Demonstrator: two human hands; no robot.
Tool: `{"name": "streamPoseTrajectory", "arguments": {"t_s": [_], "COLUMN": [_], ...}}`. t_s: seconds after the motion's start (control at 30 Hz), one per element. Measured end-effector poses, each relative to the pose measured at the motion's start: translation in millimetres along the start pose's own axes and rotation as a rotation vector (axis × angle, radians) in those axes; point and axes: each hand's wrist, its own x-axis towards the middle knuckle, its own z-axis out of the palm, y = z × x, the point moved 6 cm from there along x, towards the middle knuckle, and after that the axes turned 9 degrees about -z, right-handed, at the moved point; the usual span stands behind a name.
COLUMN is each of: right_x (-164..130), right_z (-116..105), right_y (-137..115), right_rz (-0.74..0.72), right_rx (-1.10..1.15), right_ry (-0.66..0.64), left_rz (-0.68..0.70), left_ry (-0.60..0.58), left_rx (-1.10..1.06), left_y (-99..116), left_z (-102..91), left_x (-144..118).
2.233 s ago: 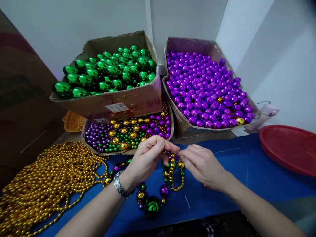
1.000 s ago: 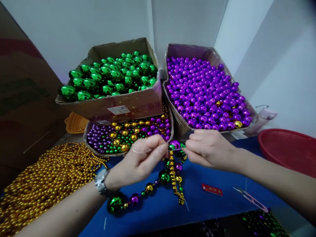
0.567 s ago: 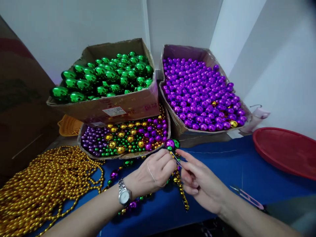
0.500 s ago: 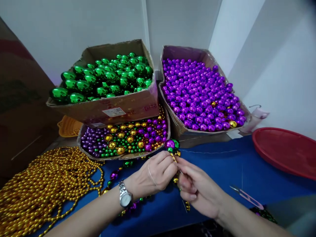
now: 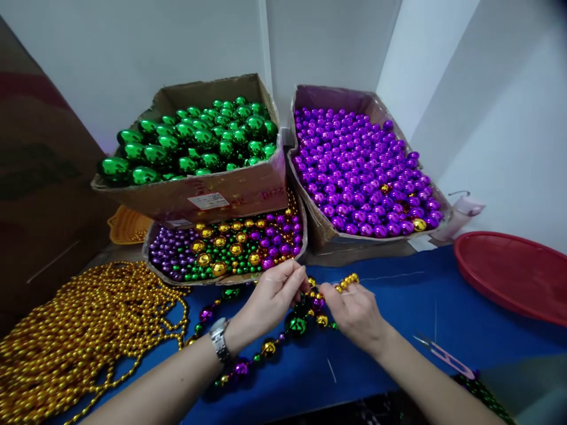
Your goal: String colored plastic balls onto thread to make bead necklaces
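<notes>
The fingertips of the left hand (image 5: pixel 277 289) are pinched together; what lies between them cannot be made out. The thumb and fingers of the right hand (image 5: pixel 352 310) are closed on a short string of gold beads (image 5: pixel 348 282), which is laid across the top of the fingers. The two hands are held near each other but apart.

Below and between the hands, a multicoloured bead strand (image 5: pixel 269 348) is laid on the blue cloth (image 5: pixel 376 378) and is partly hidden by the left forearm.

As far as can be judged, much of the strand has been made up, since large and small beads are already joined in sequence. A finished fastening is not shown between the hands, so joining work appears to be left; the amount cannot be told.

Beyond the hands, mixed loose beads are held in a low box (image 5: pixel 303 242), with the green-bead box (image 5: pixel 239 195) above and the purple-bead box (image 5: pixel 321 227) to its right. A heap of gold bead strands (image 5: pixel 88 330) is placed at left; pink-handled snips (image 5: pixel 452 360) are laid at right, near the red tray (image 5: pixel 463 260).
</notes>
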Motion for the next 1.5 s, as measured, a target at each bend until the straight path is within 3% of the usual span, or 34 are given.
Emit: {"name": "streamPoseTrajectory", "arguments": {"t_s": [0.3, 0.4, 0.5, 0.57, 0.63, 0.73, 0.8, 0.9, 0.97, 1.0, 1.1, 1.17, 1.23, 1.3, 1.4, 1.5], "right_x": [3.3, -0.5, -14.3, -32.6, -56.9, -88.9, -93.5, -77.0, -63.8, -58.0, -47.7, -44.0, -34.2, -17.2, 11.7, 28.2], "right_z": [11.2, 14.7, 18.7, 26.8, 44.0, 76.4, 79.3, 48.7, 19.0, 10.2, 21.7, 41.7, 51.0, 47.6, 24.2, -12.0], "right_y": [2.4, 0.3, -12.8, -21.4, -28.1, -42.1, -40.8, -7.5, 7.3, 5.9, -17.0, -29.7, -27.4, -8.5, 40.5, 84.1], "right_rz": [-0.101, -0.105, -0.064, 0.090, 0.348, 0.745, 0.867, 0.793, 0.597, 0.468, 0.124, 0.033, 0.072, 0.182, 0.354, 0.418], "right_rx": [-0.114, -0.134, -0.052, 0.191, 0.563, 1.089, 1.203, 0.906, 0.506, 0.333, 0.101, 0.035, -0.077, -0.086, 0.156, 0.138], "right_ry": [0.089, 0.113, 0.129, 0.123, 0.075, -0.158, -0.234, 0.000, 0.173, 0.195, 0.001, -0.178, -0.247, -0.259, -0.245, -0.220], "left_rz": [-0.104, -0.179, -0.212, -0.195, -0.173, -0.122, -0.080, -0.100, -0.163, -0.193, -0.230, -0.218, -0.214, -0.261, -0.383, -0.476], "left_ry": [-0.159, -0.156, -0.039, 0.050, 0.088, 0.062, 0.025, 0.029, 0.066, 0.079, 0.079, 0.071, 0.067, 0.048, 0.007, 0.011], "left_rx": [0.155, -0.008, -0.237, -0.323, -0.336, -0.224, -0.117, -0.054, -0.092, -0.120, -0.147, -0.107, -0.057, -0.048, -0.178, -0.397], "left_y": [-10.3, -18.0, -26.9, -31.5, -35.1, -37.4, -38.7, -48.0, -58.0, -62.8, -69.9, -68.5, -65.9, -66.4, -73.2, -82.8], "left_z": [8.0, 10.0, 5.2, 0.2, -1.8, 1.3, 5.3, 6.8, 4.8, 4.2, 5.8, 8.1, 10.5, 13.2, 15.6, 12.7], "left_x": [13.1, 11.5, 10.6, 9.0, 5.9, -1.8, -7.8, -14.1, -15.7, -16.1, -16.7, -17.4, -18.6, -19.6, -20.2, -19.6]}}
